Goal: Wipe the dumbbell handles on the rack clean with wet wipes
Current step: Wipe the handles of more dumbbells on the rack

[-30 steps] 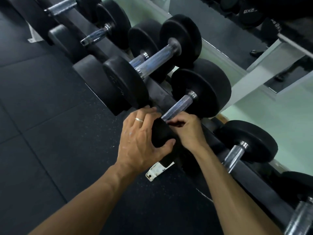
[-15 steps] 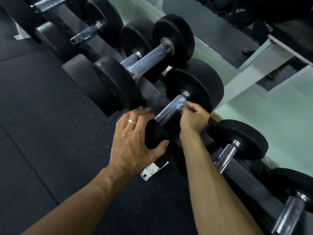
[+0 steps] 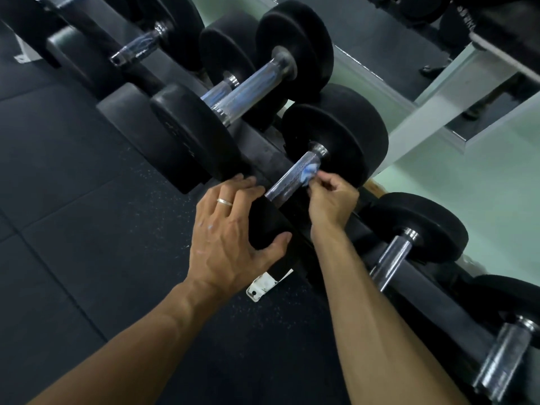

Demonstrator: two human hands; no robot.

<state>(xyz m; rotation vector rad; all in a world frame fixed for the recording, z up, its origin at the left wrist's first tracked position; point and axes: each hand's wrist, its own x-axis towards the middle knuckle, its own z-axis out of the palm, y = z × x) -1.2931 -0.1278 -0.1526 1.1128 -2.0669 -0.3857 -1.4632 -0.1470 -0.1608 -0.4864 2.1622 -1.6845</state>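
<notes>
A black dumbbell with a knurled chrome handle (image 3: 292, 178) lies on the low rack in the middle of the view. My left hand (image 3: 230, 238) grips its near black head (image 3: 267, 226), thumb curled under it. A small bluish-white wet wipe (image 3: 310, 172) is pinched in my right hand (image 3: 331, 200) and pressed against the far end of that handle, close to the far head (image 3: 336, 141).
More black dumbbells lie along the rack: a larger one (image 3: 248, 92) to the upper left, others (image 3: 394, 261) to the lower right. Dark rubber floor (image 3: 87, 229) spreads on the left. A white rack foot plate (image 3: 263, 286) sits under my left wrist. Pale green wall with a mirror on the right.
My right hand slid with the wipe from the near end of the handle up to its far end. My left hand kept its hold on the near head.
</notes>
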